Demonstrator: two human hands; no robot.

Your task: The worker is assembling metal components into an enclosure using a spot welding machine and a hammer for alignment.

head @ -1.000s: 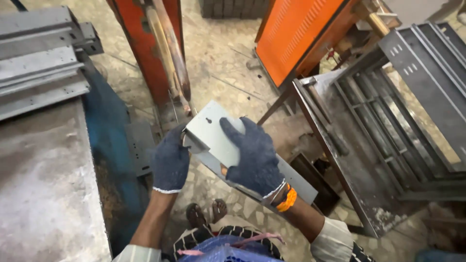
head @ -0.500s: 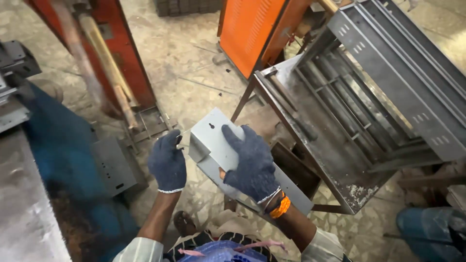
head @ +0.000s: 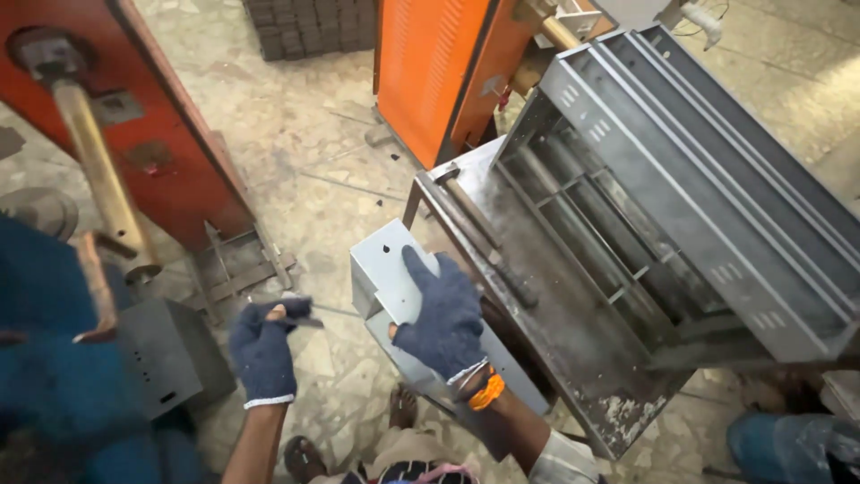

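Workshop floor of pale stone slabs, seen from above. Two hands in view, both in dark blue knitted gloves.

Right hand (head: 443,323): lies flat on top of one grey folded sheet-metal panel (head: 385,269), fingers spread and curled over its upper face, thumb at the near edge, gripping it. One orange band at that wrist. The panel is tilted, its far corner raised, its long body running down and right beneath the forearm. It sits just beside the near-left corner of the grey steel work table (head: 573,358), overlapping that table's edge.

Left hand (head: 262,351): off the panel, apart from it to the left, fingers curled in loosely, one bare fingertip showing through the glove. Whether it has anything in its grasp cannot be told; something dark and thin shows at the fingertips.

On the table: one long grey sheet-metal channel assembly (head: 681,179) with slotted vents, lying diagonally.

Surroundings: two orange machine bodies, one at upper left (head: 152,134) with a rusty cylindrical shaft, one at upper centre (head: 430,63). One small grey metal box (head: 166,358) on the floor, left of the left hand. Two sandalled feet at the bottom edge.
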